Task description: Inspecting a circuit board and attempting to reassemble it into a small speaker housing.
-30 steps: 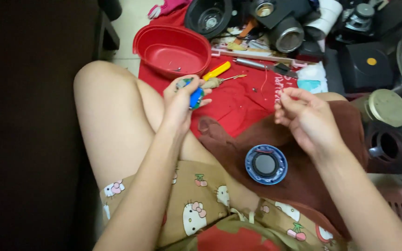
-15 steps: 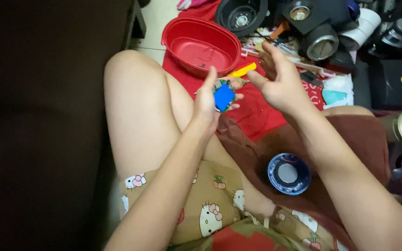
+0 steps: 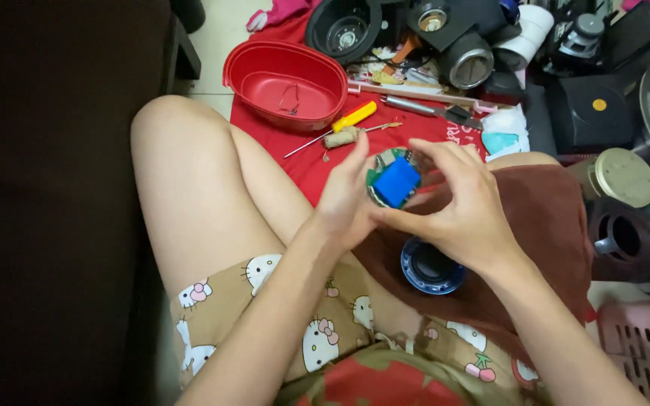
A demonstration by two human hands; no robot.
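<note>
A small round green circuit board with a blue box-shaped part (image 3: 395, 181) on it is held between both hands above my lap. My left hand (image 3: 345, 201) grips its left edge, and my right hand (image 3: 464, 210) closes its fingers around the right and lower side. Just below the hands, a blue ring-shaped part with a dark centre (image 3: 430, 268) rests on a brown cloth (image 3: 543, 218) draped over my right leg.
A red oval tub (image 3: 286, 84) stands on a red cloth beside a yellow-handled screwdriver (image 3: 342, 122). Black appliance housings (image 3: 342, 28), a soldering iron (image 3: 423, 107), a tin with a metal lid (image 3: 618, 178), a dark mug (image 3: 620, 236) and a pink crate (image 3: 645, 348) crowd the right.
My right hand has come down from beside the left hand and closed on the board. The view has shifted, and both hands now sit lower, over my lap.
</note>
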